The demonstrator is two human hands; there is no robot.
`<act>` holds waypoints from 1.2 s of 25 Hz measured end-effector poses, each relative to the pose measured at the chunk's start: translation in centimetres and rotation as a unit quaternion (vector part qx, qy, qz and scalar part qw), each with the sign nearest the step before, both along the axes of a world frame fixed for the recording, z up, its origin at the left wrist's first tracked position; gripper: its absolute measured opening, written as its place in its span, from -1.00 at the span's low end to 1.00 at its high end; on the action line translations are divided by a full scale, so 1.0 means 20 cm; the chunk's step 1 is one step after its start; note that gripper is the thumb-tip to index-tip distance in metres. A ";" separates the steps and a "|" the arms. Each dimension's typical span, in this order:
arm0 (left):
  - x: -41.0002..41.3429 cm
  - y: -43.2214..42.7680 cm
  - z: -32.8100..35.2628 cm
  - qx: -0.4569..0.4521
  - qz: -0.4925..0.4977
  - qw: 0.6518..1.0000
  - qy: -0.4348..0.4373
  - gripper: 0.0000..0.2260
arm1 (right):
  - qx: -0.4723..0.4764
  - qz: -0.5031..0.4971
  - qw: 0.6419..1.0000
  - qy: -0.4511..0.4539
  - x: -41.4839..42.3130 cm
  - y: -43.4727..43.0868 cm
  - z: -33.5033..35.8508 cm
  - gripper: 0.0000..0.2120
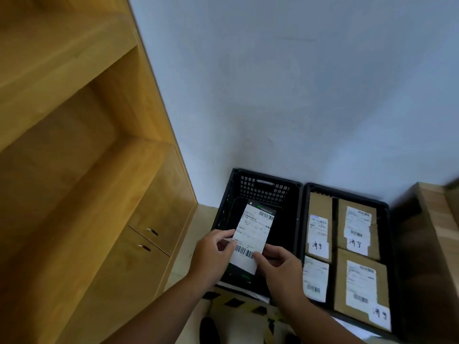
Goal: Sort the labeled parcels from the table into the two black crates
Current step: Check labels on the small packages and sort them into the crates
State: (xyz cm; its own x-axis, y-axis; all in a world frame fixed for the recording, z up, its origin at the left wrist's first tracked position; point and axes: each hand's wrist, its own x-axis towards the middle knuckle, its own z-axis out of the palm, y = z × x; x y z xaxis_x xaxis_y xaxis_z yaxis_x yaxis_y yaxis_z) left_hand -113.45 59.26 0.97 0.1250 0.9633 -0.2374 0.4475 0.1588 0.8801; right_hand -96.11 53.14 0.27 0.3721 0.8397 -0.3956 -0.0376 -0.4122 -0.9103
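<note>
Both hands hold one flat dark parcel (252,238) with a large white barcode label, over the left black crate (260,188). My left hand (213,254) grips its left edge, my right hand (280,266) its lower right corner. The parcel hides most of this crate's inside; what shows is dark. The right black crate (347,194) stands touching it and holds several brown cardboard parcels (357,284) with white labels, some bearing handwritten marks.
A tall wooden shelf unit with two lower cupboard doors (139,247) fills the left side. A pale wall (298,95) rises behind the crates. A wooden surface (437,219) stands at the right. Yellow-and-black floor tape (236,304) runs in front of the crates.
</note>
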 end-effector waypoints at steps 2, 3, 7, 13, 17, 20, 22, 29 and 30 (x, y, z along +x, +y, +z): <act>-0.11 0.06 -0.02 -0.009 -0.026 1.000 0.006 -0.72 | -0.012 -0.029 0.999 0.019 -0.10 0.02 0.00 -0.80; -0.14 0.08 -0.03 -0.014 -0.030 0.999 0.002 -0.72 | -0.016 -0.039 0.999 0.025 -0.13 0.04 0.00 -0.79; -0.20 0.15 -0.13 -0.036 -0.032 0.998 -0.029 -0.73 | -0.034 -0.070 0.996 0.034 -0.19 0.12 -0.04 -0.74; -0.24 0.23 -0.51 -0.058 -0.032 0.998 0.007 -0.68 | -0.080 -0.066 0.994 0.022 -0.21 0.25 -0.43 -0.72; -0.28 0.41 -0.94 -0.021 -0.038 0.995 0.089 -0.67 | -0.099 -0.055 0.994 0.009 -0.24 0.43 -0.99 -0.74; -0.29 0.56 -1.17 0.076 -0.061 0.984 0.150 -0.69 | -0.120 -0.043 0.992 0.009 -0.26 0.53 -1.38 -0.74; -0.30 0.61 -1.29 0.113 -0.066 0.979 0.155 -0.72 | -0.149 -0.028 0.988 0.010 -0.27 0.58 -1.60 -0.73; -0.31 0.59 -1.47 0.143 -0.078 0.979 0.125 -0.75 | -0.241 -0.002 0.970 0.030 -0.29 0.57 -1.94 -0.65; -0.32 0.59 -1.47 0.150 -0.081 0.977 0.128 -0.75 | -0.246 0.004 0.969 0.021 -0.30 0.57 -1.96 -0.65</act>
